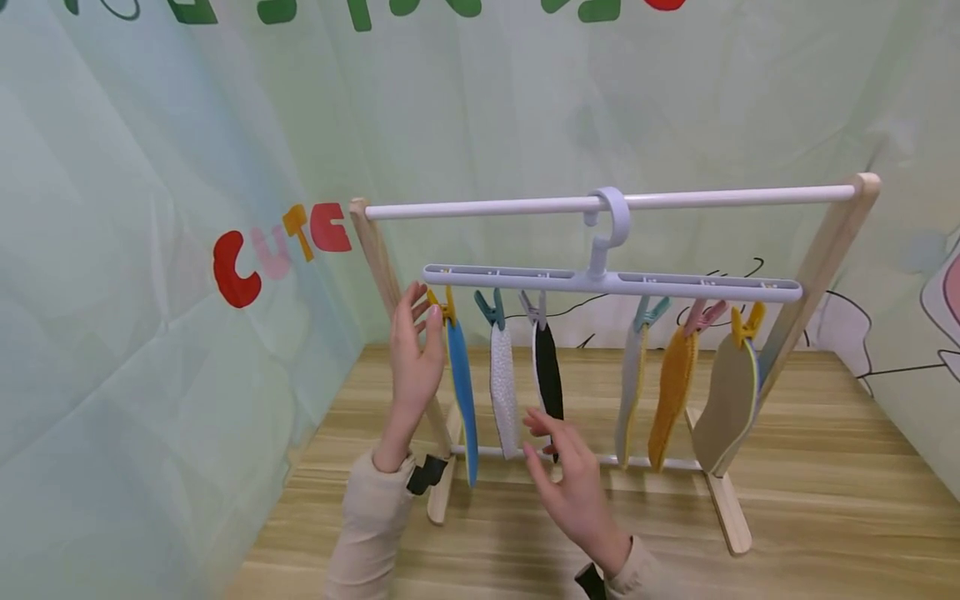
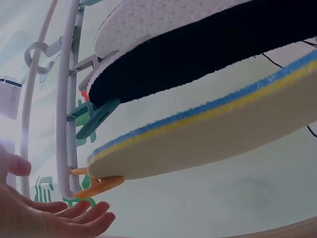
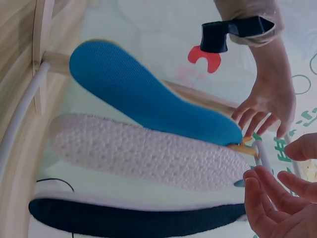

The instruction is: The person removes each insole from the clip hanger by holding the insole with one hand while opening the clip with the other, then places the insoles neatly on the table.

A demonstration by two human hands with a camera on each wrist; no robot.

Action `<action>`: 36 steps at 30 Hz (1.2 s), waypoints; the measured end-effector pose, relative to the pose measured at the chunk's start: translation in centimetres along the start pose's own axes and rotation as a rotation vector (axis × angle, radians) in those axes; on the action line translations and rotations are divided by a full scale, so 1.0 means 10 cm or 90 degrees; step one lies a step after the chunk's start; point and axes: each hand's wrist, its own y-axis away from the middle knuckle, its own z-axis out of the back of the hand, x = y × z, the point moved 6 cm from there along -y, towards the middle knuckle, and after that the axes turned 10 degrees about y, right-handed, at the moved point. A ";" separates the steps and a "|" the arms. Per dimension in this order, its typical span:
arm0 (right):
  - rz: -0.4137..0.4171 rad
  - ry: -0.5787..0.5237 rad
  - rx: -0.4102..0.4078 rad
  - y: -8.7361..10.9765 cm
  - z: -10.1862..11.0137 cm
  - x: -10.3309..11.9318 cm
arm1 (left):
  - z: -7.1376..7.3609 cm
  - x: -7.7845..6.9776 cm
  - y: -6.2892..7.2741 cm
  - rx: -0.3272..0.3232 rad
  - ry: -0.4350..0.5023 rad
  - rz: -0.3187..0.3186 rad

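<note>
My left hand is beside the yellow clip at the left end of a lilac clip hanger. In the left wrist view its fingers extend just under that clip, apart from it. The clip bites the top of a blue insole, which hangs edge-on. To its right hang a bumpy white insole from a teal clip and a black insole from a grey clip. My right hand, fingers loosely bent and holding nothing, is in front of the black insole's lower end.
A wooden rack with a white top bar carries the hanger by its hook. On the right half hang a grey-and-yellow insole, an orange insole and a beige insole. The rack stands on a wood-grain table before a printed curtain.
</note>
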 end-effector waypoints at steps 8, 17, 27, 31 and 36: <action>-0.033 -0.017 0.044 -0.04 -0.09 0.06 | 0.02 0.08 -0.04 0.039 -0.007 0.051; -0.031 -0.044 0.064 -0.13 -0.19 0.07 | 0.09 0.08 -0.10 0.092 0.004 0.107; -0.041 -0.040 0.110 -0.29 -0.33 0.12 | 0.12 0.04 -0.16 0.093 0.018 0.108; -0.057 -0.037 0.132 -0.32 -0.39 0.13 | 0.12 0.02 -0.18 0.089 0.028 0.091; -0.056 -0.023 0.129 -0.32 -0.43 0.14 | 0.13 0.01 -0.18 0.087 0.031 0.086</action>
